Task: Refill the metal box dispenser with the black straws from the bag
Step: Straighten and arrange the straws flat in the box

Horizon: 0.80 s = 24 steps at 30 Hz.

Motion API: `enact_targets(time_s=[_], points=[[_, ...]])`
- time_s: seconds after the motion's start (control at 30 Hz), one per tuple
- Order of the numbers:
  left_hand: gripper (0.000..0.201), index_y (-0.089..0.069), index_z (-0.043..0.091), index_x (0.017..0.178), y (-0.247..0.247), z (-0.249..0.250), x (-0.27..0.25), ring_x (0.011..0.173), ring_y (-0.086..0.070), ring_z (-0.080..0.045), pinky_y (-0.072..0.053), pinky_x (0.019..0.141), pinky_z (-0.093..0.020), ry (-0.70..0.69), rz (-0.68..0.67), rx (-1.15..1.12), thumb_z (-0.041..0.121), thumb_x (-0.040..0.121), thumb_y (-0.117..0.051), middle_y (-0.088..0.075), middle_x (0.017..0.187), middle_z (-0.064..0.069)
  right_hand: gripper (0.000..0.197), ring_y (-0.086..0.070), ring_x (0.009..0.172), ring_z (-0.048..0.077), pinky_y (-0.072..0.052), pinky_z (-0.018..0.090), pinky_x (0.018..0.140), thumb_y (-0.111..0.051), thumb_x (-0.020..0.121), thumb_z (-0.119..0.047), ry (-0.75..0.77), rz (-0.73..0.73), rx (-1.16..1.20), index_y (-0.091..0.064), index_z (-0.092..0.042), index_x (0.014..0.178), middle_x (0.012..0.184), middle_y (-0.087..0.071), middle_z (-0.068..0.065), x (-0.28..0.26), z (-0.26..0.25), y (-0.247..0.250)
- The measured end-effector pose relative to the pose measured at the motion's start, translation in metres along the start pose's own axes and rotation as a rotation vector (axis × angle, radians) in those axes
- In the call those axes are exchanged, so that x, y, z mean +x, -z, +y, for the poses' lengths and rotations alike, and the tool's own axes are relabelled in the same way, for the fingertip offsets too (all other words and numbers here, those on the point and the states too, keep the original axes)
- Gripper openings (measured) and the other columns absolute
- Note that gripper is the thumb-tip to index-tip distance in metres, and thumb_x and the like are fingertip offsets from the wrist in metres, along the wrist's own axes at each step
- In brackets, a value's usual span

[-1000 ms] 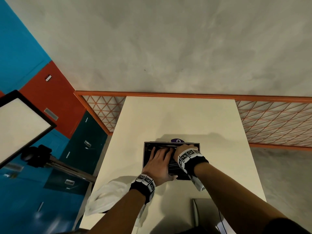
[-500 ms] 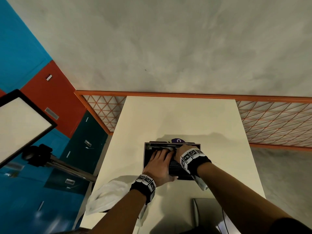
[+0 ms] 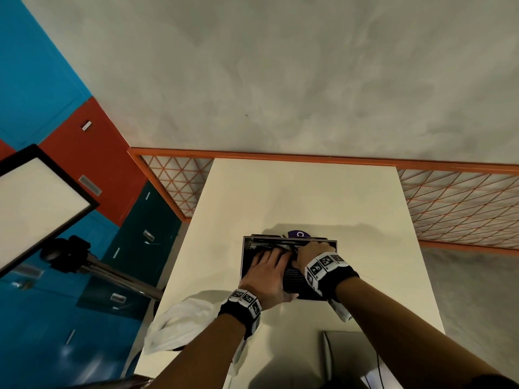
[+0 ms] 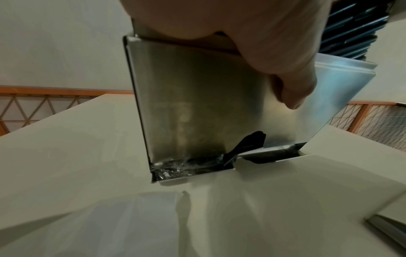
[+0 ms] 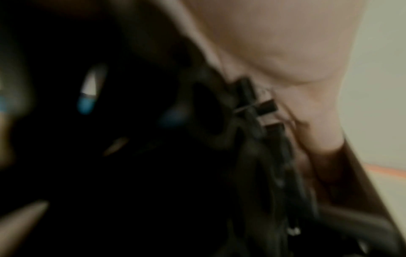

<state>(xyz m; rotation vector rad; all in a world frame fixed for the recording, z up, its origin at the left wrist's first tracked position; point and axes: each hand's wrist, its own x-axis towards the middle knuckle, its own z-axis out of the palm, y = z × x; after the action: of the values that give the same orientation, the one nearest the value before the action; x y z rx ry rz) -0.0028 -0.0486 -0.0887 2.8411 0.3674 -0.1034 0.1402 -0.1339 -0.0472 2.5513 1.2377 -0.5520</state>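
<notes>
The open metal box dispenser stands mid-table, its steel front wall filling the left wrist view. Black straws lie stacked inside it, and they show at the top right in the left wrist view. My left hand rests flat on the straws with straight fingers, and its thumb hangs down the front wall. My right hand curls down over the straws at the box's far right. The right wrist view is blurred and shows straws against the palm. The white bag lies at the table's near left edge.
A purple object peeks out behind the box. Clear plastic hangs under my right wrist. A flat metal piece lies at the near right of the cream table. An orange lattice rail borders the table. A light panel on a stand is at left.
Both hands stay in the box. The right hand has edged slightly toward the far wall, and the left hand has hardly moved.
</notes>
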Motion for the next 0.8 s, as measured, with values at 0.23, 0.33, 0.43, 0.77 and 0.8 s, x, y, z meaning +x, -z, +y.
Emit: enact_targets(time_s=[0.23,0.33,0.43,0.77,0.8], points=[[0.104,-0.027,0.026,0.152,0.003,-0.001,0.005,0.127,-0.041,-0.022,-0.028,0.118,-0.044,0.006,-0.01,-0.001,0.072,0.067,-0.067,-0.038,0.14,0.005,0.034,-0.063,0.081,0.026,-0.053,0.035,0.079,-0.052,0.088,-0.055,0.046,-0.08,0.174,-0.061,-0.023,0.082,0.094,-0.07,0.003,0.004,0.013,0.005],[0.104,-0.026,0.026,0.152,0.004,-0.001,0.005,0.129,-0.04,-0.022,-0.027,0.118,-0.045,0.003,-0.019,-0.01,0.072,0.068,-0.067,-0.038,0.141,0.005,0.032,-0.058,0.075,0.025,-0.051,0.033,0.075,-0.053,0.09,-0.052,0.049,-0.084,0.155,-0.058,-0.022,0.079,0.094,-0.069,0.005,0.002,0.014,0.01],[0.105,-0.026,0.026,0.152,0.003,-0.002,0.004,0.129,-0.04,-0.022,-0.028,0.117,-0.045,0.002,-0.013,-0.011,0.074,0.068,-0.066,-0.038,0.142,0.004,0.031,-0.06,0.082,0.027,-0.052,0.035,0.079,-0.055,0.09,-0.049,0.032,-0.094,0.164,-0.062,-0.019,0.087,0.095,-0.067,0.004,0.001,0.011,0.013],[0.099,-0.032,0.023,0.148,0.008,0.0,0.009,0.127,-0.04,-0.021,-0.03,0.114,-0.045,0.002,-0.019,-0.002,0.072,0.069,-0.065,-0.038,0.139,0.005,0.051,-0.061,0.111,0.03,-0.046,0.031,0.093,-0.054,0.093,-0.04,0.177,-0.251,0.331,-0.049,-0.02,0.139,0.126,-0.064,0.012,0.017,0.013,0.017],[0.098,-0.033,0.024,0.148,0.008,0.0,0.008,0.127,-0.041,-0.021,-0.031,0.113,-0.045,0.0,-0.017,-0.001,0.072,0.069,-0.065,-0.039,0.139,0.005,0.052,-0.06,0.112,0.029,-0.045,0.03,0.093,-0.054,0.092,-0.04,0.189,-0.272,0.327,-0.048,-0.021,0.14,0.127,-0.063,0.011,0.017,0.014,0.019]])
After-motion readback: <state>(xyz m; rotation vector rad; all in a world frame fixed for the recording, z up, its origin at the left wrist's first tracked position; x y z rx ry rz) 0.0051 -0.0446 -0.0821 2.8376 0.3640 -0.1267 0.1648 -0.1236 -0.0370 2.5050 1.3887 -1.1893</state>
